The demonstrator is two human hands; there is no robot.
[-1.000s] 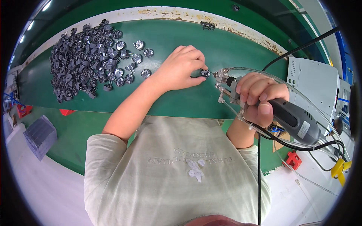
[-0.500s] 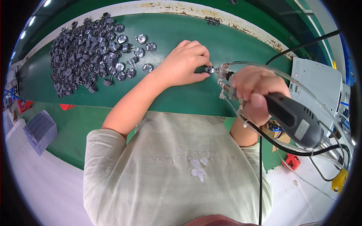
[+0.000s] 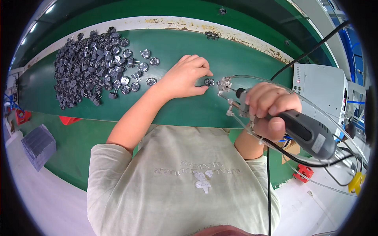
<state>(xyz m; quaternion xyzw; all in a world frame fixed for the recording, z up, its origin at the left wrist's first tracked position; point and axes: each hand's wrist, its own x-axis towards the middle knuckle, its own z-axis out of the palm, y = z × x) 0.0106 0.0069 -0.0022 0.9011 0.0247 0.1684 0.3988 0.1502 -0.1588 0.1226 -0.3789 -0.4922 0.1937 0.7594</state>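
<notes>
My left hand rests at the middle of the green table, its thumb and forefinger spread apart. Just at their tips lies a small round dark part with a shiny face, with a gap on either side of it. In my right hand is a grey and black electric screwdriver, gripped round its body. Its metal head with fittings and clear tubes points at the small part and stands just right of it. A big heap of similar dark parts lies to the left, with several loose ones nearer my left hand.
At the right end of the table stands a light grey box-shaped machine. A black cable and clear tubes run to the right. A rusty white ledge borders the far side. Red pieces and a grey bin sit below.
The thumb and forefinger of my left hand have parted from the small part, which now lies between them. The screwdriver's head has drawn slightly off it. The whole view has shifted a little.
</notes>
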